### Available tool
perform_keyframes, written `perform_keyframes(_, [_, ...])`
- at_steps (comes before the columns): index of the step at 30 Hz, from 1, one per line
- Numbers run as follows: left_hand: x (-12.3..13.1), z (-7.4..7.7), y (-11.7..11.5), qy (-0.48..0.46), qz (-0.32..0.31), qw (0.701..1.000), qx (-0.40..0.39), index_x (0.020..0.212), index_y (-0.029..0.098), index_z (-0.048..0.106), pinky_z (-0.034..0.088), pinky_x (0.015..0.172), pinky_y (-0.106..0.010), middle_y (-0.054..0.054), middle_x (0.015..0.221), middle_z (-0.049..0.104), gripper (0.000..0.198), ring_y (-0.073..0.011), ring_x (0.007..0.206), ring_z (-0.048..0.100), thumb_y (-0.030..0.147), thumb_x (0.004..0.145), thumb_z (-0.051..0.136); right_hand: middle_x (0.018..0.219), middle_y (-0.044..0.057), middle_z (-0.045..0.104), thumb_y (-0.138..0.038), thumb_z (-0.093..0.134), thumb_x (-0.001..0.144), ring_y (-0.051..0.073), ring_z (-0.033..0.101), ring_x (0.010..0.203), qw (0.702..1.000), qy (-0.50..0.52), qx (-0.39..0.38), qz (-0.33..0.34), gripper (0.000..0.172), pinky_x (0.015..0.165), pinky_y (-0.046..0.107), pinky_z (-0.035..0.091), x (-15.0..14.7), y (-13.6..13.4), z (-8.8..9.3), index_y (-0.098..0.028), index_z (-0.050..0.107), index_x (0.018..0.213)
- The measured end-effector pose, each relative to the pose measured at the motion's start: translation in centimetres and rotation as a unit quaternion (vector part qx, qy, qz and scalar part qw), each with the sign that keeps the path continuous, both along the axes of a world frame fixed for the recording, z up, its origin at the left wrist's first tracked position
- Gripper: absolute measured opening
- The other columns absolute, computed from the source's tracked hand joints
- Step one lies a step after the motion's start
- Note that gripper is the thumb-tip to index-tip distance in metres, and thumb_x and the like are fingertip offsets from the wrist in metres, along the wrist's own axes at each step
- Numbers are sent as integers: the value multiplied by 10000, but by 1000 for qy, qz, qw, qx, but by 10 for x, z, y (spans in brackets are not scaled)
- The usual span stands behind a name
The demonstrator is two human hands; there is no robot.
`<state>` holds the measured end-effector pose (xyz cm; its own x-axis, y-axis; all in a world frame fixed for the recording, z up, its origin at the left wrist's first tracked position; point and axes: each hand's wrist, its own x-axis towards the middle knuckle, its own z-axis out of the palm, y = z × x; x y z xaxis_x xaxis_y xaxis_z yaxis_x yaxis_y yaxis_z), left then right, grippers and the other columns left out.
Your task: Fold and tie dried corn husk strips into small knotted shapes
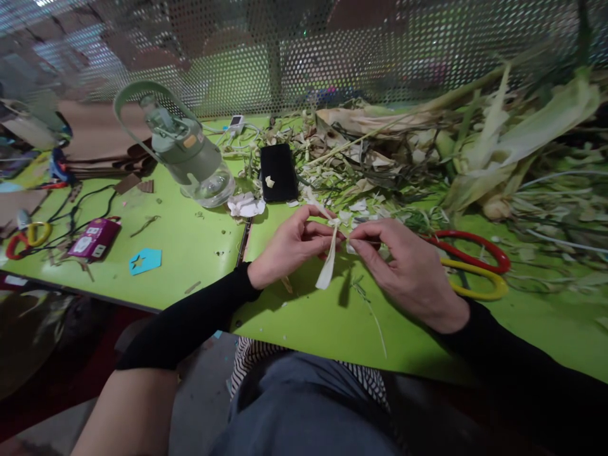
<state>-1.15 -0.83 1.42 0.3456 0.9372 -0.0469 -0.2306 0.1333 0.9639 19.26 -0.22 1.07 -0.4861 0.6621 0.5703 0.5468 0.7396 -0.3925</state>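
Note:
My left hand and my right hand meet above the green table, both pinched on a pale strip of corn husk. The strip hangs down from my fingertips, its lower end just above the table. Both arms wear black sleeves. A heap of corn husks and stalks lies beyond my hands to the right.
Red-and-yellow scissors lie right of my right hand. A black phone and a tipped clear bottle with a green handle sit behind. A pink box, a blue card and another pair of scissors lie left. A perforated screen backs the table.

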Motion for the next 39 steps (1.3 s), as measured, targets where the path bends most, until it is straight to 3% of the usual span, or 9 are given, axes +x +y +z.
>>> perform_keyframes(9, [-2,-12,4,41,8,999,25,1121,121,723,539,737,-239,-54,920,745,367,-117,824,680,409,894,713,921,75,709,-189,521,1009,233,671,849,998,-33,18,43,89,761,376,532,-2,2,-2,-223,601,991])
perform_keyframes(13, [-2,-15,5,45,-28,998,33,1085,140,760,528,733,-230,-74,1048,758,316,-106,827,659,392,903,705,910,92,708,-176,502,1016,245,668,861,995,-53,39,77,109,769,390,538,-3,4,-2,-197,607,991])
perform_keyframes(16, [-1,-15,5,42,5,999,32,1000,128,757,515,706,-222,-62,983,752,261,-96,778,641,356,874,739,941,100,717,-183,528,1009,249,676,899,993,-58,42,89,97,793,391,542,-2,4,-1,-189,623,995])
perform_keyframes(18, [0,-17,6,36,28,999,25,978,121,738,516,709,-228,-49,914,741,236,-98,765,643,333,874,739,993,110,723,-239,601,987,264,677,946,995,-46,59,70,68,821,404,539,-2,3,0,-192,639,1017])
perform_keyframes(23, [10,-24,0,46,-7,999,20,918,119,714,513,728,-272,-35,842,716,149,-101,706,615,253,859,745,897,91,699,-370,667,958,269,651,841,993,-27,109,-17,347,750,413,527,-4,0,1,-179,630,1246])
perform_keyframes(27, [18,-25,-8,73,-7,996,51,801,143,698,488,804,-288,-24,833,711,87,-132,791,620,136,784,784,838,63,714,-200,608,976,228,633,753,994,-35,102,33,126,657,363,501,-9,-6,3,-219,660,1089])
perform_keyframes(30, [19,-20,-6,12,13,1000,-6,844,159,682,474,754,-273,-5,803,692,86,-125,758,611,168,818,764,833,53,729,-150,597,964,216,632,733,993,-10,104,50,118,655,357,504,-10,-8,4,-237,647,1024])
perform_keyframes(34, [15,-13,-1,-54,58,992,-101,906,172,660,430,673,-223,34,741,655,62,-74,656,556,163,867,707,885,76,747,-168,617,964,241,682,798,997,12,72,17,101,691,377,526,-7,-6,3,-223,662,1035])
perform_keyframes(39, [11,-10,-2,-99,26,985,-136,925,155,643,509,793,-245,33,753,670,120,-61,666,604,210,857,725,1001,68,774,-202,623,971,262,716,927,999,10,10,32,104,799,422,546,-5,-2,-2,-257,684,1034])
